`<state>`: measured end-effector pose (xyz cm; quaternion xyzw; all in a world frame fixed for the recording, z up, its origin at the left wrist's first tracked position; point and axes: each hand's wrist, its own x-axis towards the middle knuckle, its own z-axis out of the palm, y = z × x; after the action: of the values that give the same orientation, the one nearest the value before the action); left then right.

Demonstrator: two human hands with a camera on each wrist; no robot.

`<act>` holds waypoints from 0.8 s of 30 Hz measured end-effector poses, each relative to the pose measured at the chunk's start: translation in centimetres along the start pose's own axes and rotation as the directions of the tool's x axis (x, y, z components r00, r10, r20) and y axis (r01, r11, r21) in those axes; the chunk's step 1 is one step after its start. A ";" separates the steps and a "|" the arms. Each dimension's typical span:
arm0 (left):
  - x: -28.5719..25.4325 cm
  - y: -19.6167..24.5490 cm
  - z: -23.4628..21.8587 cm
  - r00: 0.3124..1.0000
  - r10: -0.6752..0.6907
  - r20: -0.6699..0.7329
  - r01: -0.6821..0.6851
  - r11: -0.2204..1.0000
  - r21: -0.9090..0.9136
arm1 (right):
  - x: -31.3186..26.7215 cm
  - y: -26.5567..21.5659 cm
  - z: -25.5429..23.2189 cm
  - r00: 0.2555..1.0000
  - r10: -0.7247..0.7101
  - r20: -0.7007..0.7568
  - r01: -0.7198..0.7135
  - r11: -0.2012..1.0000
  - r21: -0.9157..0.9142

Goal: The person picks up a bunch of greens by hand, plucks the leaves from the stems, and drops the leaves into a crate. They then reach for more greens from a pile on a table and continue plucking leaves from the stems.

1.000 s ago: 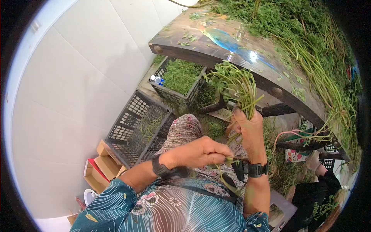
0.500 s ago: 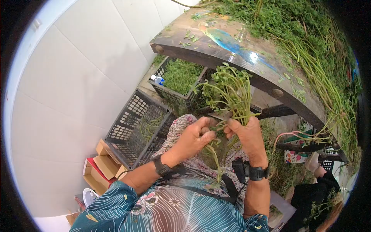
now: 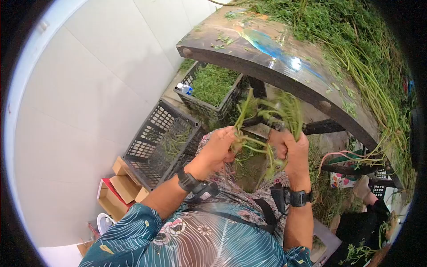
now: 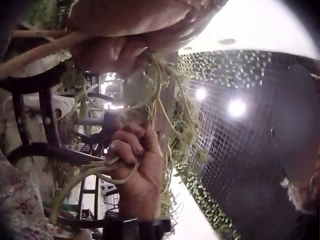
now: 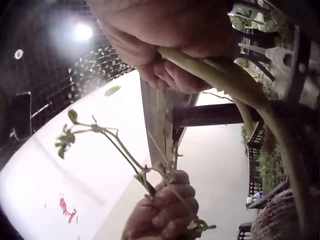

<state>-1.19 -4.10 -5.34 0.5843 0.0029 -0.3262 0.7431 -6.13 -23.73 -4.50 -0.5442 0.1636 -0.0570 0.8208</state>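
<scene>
Left hand [image 3: 215, 149] is gripping a sprig [image 3: 243, 113], fingers curled round its stems; leafy ends are sticking out past the fist in the right wrist view. Right hand [image 3: 291, 151] is holding a bunch [image 3: 291, 111] of green stems, fingers curled round it, tops pointing up toward the table edge and blurring. Hands are apart, near each other, above the lap. A thin stem [image 3: 255, 141] is spanning the space between them; can't tell which hand's greens it belongs to. Thicker stalks are hanging down by the right hand.

So sprig is in the left hand, bunch in the right, both just below the table [image 3: 213, 40]. Table is carrying a big heap [image 3: 351, 40] of greens on its far and right side, with loose leaf bits scattering the near surface.

Under the table corner a back crate [image 3: 218, 107] is holding cut greens [image 3: 213, 84], bottle [image 3: 183, 88] sitting at its left corner. Front crate [image 3: 155, 120] is standing nearer, a few stems [image 3: 175, 144] lying in it. Cardboard boxes [image 3: 126, 189] are sitting beside it by the wall [image 3: 102, 111]. Black straps are circling both wrists. Another person's foot [image 3: 364, 190] is showing at right, near a patterned bag [image 3: 341, 180].
</scene>
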 end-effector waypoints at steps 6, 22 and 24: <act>1.3 -1.6 -1.0 0.985 -0.167 0.043 0.172 0.920 -0.353 | -0.4 1.3 0.2 0.996 0.084 -0.001 -0.083 0.988 0.132; 3.0 -1.9 -3.4 0.985 -0.149 -0.089 0.043 0.709 -0.704 | -2.1 -1.1 -0.6 0.992 -0.120 0.028 0.113 0.977 0.182; 3.1 -1.5 -4.3 0.997 -0.069 -0.028 0.025 0.668 -0.744 | -2.6 -1.8 -0.9 0.986 -0.165 0.019 0.161 0.978 0.130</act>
<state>2.11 -1.98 -9.19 0.2398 0.1707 -0.3000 0.9074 -8.70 -24.52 -2.64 -0.5030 0.1024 -0.1261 0.8489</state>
